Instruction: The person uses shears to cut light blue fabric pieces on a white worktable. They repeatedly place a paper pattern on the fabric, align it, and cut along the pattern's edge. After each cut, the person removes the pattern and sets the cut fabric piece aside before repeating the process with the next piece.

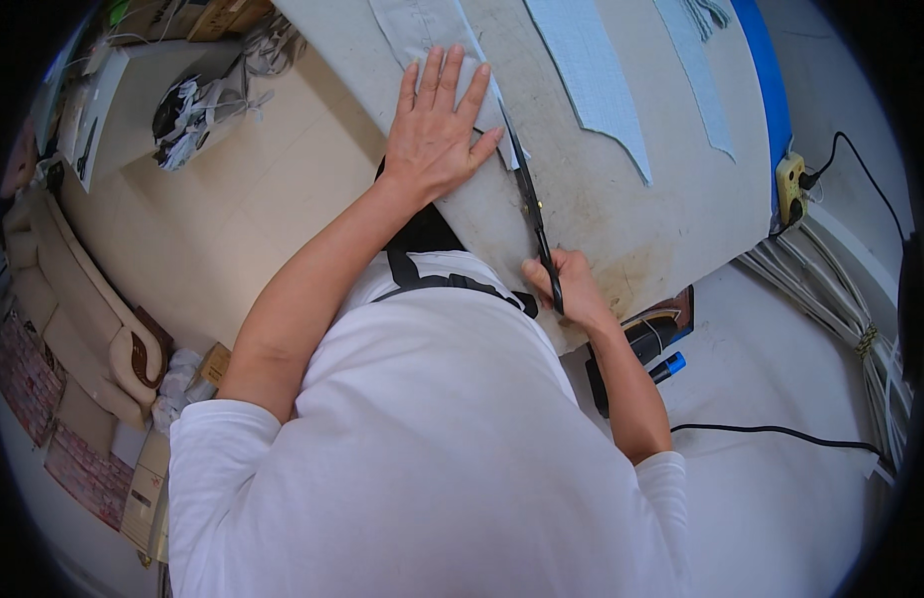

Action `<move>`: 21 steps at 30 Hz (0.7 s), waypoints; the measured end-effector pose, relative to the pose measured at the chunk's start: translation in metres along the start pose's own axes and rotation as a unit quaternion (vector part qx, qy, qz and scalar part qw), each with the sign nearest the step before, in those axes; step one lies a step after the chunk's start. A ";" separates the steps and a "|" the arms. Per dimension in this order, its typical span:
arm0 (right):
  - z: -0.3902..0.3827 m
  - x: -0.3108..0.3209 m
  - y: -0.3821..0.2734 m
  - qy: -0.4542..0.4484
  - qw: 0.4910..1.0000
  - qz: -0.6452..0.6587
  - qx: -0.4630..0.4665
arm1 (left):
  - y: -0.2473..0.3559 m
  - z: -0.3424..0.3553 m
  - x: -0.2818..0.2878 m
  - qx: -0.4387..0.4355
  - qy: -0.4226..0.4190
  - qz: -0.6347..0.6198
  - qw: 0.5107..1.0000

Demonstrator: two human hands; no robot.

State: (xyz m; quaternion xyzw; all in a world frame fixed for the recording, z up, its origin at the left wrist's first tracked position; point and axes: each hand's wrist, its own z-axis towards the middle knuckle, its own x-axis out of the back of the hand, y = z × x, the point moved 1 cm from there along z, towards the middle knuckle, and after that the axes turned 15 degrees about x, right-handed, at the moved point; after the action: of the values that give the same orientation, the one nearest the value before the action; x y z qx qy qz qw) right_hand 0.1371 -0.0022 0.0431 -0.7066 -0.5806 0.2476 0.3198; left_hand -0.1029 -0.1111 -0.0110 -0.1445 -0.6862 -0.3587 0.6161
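My left hand [437, 130] lies flat with fingers spread on a pale fabric strip [412, 35] at the table's left edge. Long black scissors [535, 209] are in my right hand [574, 289], which is closed round their handles near the table's front edge. Their blades point away from me and lie along the right edge of the pale fabric, just right of my left fingertips. Light blue cut fabric [587, 75] lies farther right on the table, with a narrower blue piece [696, 70] beyond it.
The worn, stained table [621, 234] has a blue edge [764, 70] on the right. A power strip [791, 184] with black plugs hangs there. Cables [831, 284] run down the right wall. A beige sofa [83, 299] stands at far left. Dark items [646, 339] sit below the table's front.
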 end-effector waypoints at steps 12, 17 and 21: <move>0.004 0.000 -0.003 0.018 0.999 0.012 -0.030 | 0.002 0.000 0.002 0.001 -0.004 0.027 1.000; 0.015 0.001 -0.008 0.017 0.999 0.014 -0.023 | 0.000 0.000 0.000 0.005 -0.005 -0.003 1.000; 0.014 0.000 -0.015 0.009 1.000 0.001 -0.015 | 0.000 0.000 -0.001 0.006 -0.008 0.028 1.000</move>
State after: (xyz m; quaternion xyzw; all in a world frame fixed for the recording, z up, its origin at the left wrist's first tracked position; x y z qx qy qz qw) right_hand 0.1168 0.0017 0.0450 -0.7143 -0.5805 0.2329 0.3140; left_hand -0.1023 -0.1109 -0.0117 -0.1631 -0.6889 -0.3360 0.6213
